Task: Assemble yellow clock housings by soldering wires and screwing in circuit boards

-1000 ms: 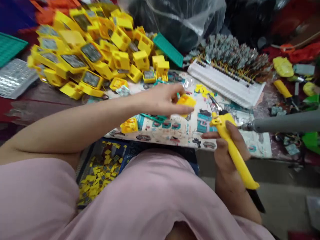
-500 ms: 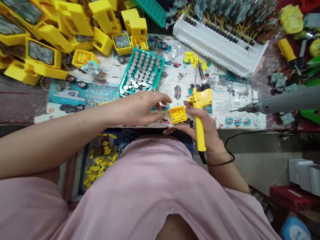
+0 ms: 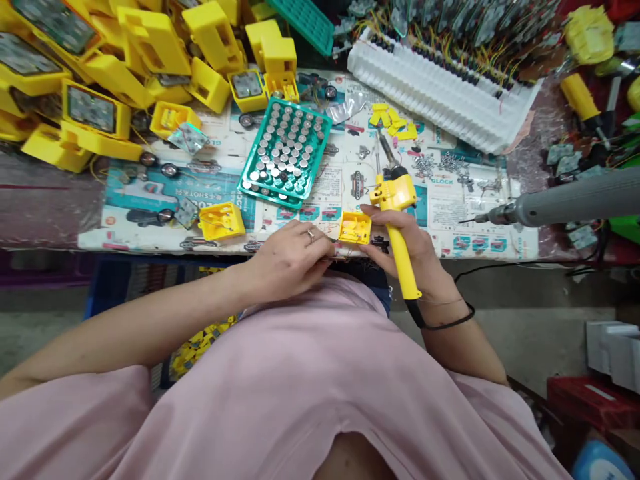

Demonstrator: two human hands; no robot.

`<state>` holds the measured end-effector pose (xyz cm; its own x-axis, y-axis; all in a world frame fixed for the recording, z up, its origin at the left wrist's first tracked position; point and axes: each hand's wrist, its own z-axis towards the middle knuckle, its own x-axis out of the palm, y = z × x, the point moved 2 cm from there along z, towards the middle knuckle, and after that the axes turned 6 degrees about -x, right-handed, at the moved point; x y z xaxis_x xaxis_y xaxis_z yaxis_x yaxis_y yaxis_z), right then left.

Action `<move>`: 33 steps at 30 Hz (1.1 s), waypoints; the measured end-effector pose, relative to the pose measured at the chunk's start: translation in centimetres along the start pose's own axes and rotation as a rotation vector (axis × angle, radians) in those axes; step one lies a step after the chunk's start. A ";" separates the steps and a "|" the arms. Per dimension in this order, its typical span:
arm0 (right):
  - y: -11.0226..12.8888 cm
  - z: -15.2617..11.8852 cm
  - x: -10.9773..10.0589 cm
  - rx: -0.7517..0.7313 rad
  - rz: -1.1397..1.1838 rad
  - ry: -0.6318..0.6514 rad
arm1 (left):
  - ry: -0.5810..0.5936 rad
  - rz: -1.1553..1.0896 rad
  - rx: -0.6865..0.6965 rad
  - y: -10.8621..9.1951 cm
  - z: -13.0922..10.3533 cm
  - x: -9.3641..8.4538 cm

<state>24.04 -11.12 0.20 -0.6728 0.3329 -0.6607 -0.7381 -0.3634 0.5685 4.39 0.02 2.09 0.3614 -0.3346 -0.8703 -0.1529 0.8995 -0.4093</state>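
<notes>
Gripping a yellow plastic soldering gun (image 3: 403, 260): right hand (image 3: 419, 245).
Left hand (image 3: 290, 261) curled at bench's (image 3: 50, 217) front edge, its hold unclear.

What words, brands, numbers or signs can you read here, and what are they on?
"GLOCK", on the right part of the printed sheet.
The sheet's other lettering: too small or blurred to read surely.
The yellow soldering tool and yellow case beside it: none readable.
The blue container at lower right: any marking is too blurred.

"glock" on printed sheet (image 3: 480, 203), "shot" on its turquoise panel (image 3: 131, 193), smaller print too tiny to read
</notes>
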 end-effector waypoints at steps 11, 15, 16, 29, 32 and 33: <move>-0.2 1.9 0.8 -0.012 -0.021 -0.099 | -0.217 0.406 0.284 1.5 0.1 -4.2; -0.9 1.2 1.2 -0.012 -0.097 -0.041 | -0.051 0.278 0.164 2.2 -1.0 -2.7; -0.9 1.0 1.1 -0.019 -0.104 -0.045 | -0.057 0.235 0.114 2.2 -0.9 -2.7; 0.1 1.0 1.1 -0.048 -0.188 -0.058 | 0.117 0.070 -0.212 1.3 2.3 -1.0; 0.5 0.8 1.4 -0.079 -0.334 -0.106 | 0.104 0.038 -0.277 2.2 2.4 -1.2; 0.7 0.8 1.3 -0.090 -0.346 -0.118 | 0.109 0.055 -0.298 2.5 2.6 -1.2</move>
<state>22.57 -10.20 0.15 -0.3897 0.5452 -0.7422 -0.9188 -0.2854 0.2727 5.96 3.35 2.79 0.2475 -0.3306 -0.9108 -0.4382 0.8002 -0.4095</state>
